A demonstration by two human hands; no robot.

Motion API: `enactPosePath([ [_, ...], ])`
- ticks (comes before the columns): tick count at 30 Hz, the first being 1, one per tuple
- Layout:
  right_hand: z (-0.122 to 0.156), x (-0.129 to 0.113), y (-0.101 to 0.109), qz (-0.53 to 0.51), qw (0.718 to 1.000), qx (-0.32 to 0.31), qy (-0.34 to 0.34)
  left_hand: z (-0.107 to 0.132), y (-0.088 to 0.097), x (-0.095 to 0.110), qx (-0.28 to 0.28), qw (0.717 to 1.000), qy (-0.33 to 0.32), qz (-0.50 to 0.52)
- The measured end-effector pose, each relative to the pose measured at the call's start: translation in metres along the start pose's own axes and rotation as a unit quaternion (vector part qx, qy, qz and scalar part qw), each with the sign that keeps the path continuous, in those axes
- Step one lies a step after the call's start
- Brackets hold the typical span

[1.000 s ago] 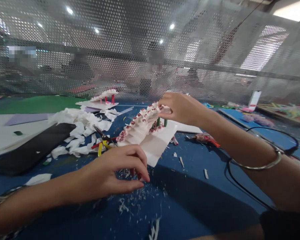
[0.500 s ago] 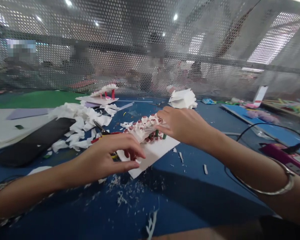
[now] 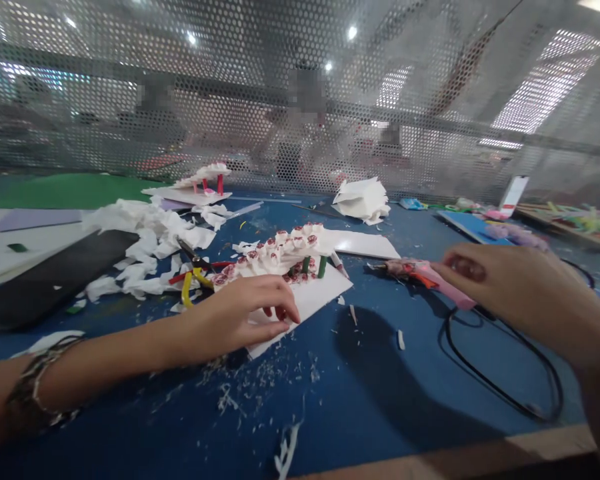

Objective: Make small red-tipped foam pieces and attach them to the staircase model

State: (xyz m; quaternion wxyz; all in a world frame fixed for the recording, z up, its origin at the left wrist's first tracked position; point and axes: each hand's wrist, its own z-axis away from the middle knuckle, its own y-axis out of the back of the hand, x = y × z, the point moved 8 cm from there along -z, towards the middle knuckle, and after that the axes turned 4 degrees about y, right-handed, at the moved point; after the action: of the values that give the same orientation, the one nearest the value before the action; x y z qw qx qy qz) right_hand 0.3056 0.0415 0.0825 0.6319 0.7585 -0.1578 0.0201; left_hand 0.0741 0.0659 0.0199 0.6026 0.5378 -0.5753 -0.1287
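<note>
A small white model (image 3: 275,257) with rows of dark-red-tipped white pieces stands on green posts over a white board (image 3: 320,293). My left hand (image 3: 250,310) rests over the board's near left corner, its fingers loosely curved and apart, holding nothing. To the right, my right hand (image 3: 510,287) has curled fingers around the pink handle of a hot glue gun (image 3: 420,273). The gun's nozzle points left toward the model; the hand hides its back end. Yellow-and-red-handled pliers (image 3: 195,273) lie just behind my left hand.
Crumpled white paper (image 3: 150,240) and a black phone-like slab (image 3: 55,273) lie at the left. A second model (image 3: 205,180) stands behind. A white strip (image 3: 363,243) and folded white paper (image 3: 363,200) are beyond. A black cable (image 3: 500,390) loops at the right; scraps litter the front.
My right hand has left the model and moved right to the hot glue gun, which now shows. The black cable has shifted. My left hand stays near the board with fingers still curved.
</note>
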Motion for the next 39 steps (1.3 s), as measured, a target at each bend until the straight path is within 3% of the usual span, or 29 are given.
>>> enactPosePath([
  [3,0.003,0.021,-0.029,-0.012,0.998,-0.053,-0.044,-0.008,0.002,0.000,0.020,0.999,-0.013,-0.037],
  [8,-0.013,0.023,-0.073,-0.026,0.994,-0.082,0.064,-0.015,-0.001,-0.009,0.023,0.999,-0.005,-0.047],
  [10,-0.018,0.026,-0.083,-0.039,0.993,-0.089,0.068,-0.015,-0.004,-0.011,0.021,0.999,-0.002,-0.046],
  [13,-0.021,0.028,-0.081,-0.061,0.993,-0.085,0.054,-0.013,-0.009,-0.012,0.012,0.999,0.002,-0.045],
  [19,-0.019,0.023,-0.057,-0.115,0.991,-0.071,0.002,-0.011,-0.012,-0.014,0.006,0.999,0.000,-0.042],
  [26,-0.045,-0.019,-0.039,-0.117,0.983,0.034,0.137,-0.010,-0.012,-0.018,0.003,0.999,-0.004,-0.035],
  [31,-0.061,-0.046,-0.050,-0.133,0.957,0.011,0.257,-0.010,-0.014,-0.018,-0.006,0.999,0.005,-0.032],
  [39,-0.067,-0.069,-0.058,-0.154,0.933,-0.034,0.324,-0.011,-0.015,-0.017,-0.016,0.999,0.016,-0.025],
])
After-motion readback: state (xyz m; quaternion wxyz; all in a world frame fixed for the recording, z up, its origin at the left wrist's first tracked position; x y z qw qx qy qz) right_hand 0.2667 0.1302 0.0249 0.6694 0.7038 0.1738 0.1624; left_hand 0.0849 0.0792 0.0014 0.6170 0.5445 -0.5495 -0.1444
